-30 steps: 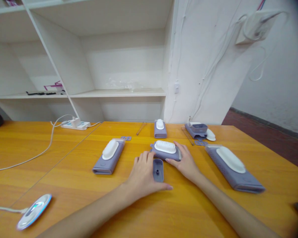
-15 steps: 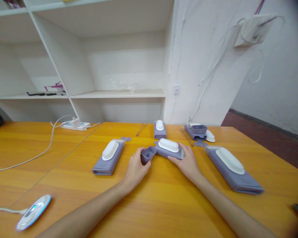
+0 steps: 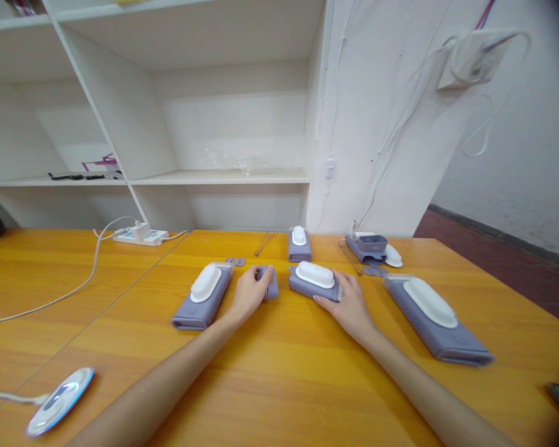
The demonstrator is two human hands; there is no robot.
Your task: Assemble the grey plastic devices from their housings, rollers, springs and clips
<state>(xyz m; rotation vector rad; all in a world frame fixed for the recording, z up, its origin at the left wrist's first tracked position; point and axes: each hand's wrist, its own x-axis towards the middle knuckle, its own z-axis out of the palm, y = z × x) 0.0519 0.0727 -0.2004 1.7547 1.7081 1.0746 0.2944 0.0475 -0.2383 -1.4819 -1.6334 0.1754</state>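
Observation:
My left hand (image 3: 250, 292) grips a small hollow purple-grey plastic part (image 3: 272, 289), low over the table; fingers partly cover it. Just right of it, my right hand (image 3: 353, 305) is closed around the near end of a purple-grey plastic housing (image 3: 302, 287). On top of that housing sits a white oval piece (image 3: 315, 274) with bumps. The two held parts are apart. A similar housing (image 3: 198, 315) with a smooth white oval piece lies left of my left hand. Another one (image 3: 463, 343) lies to the right of my right hand.
At the back stand one more housing (image 3: 299, 249) and a cluster of loose parts (image 3: 376, 243). Springs (image 3: 264, 243) and flat purple-grey pieces (image 3: 235, 262) lie on the table. A power strip (image 3: 142, 234) and a lit white charging disc (image 3: 61, 400) are on the left.
My left hand has moved slightly left and up with the small part and turned it, so its hollow no longer faces me. It is now farther from the housing in my right hand.

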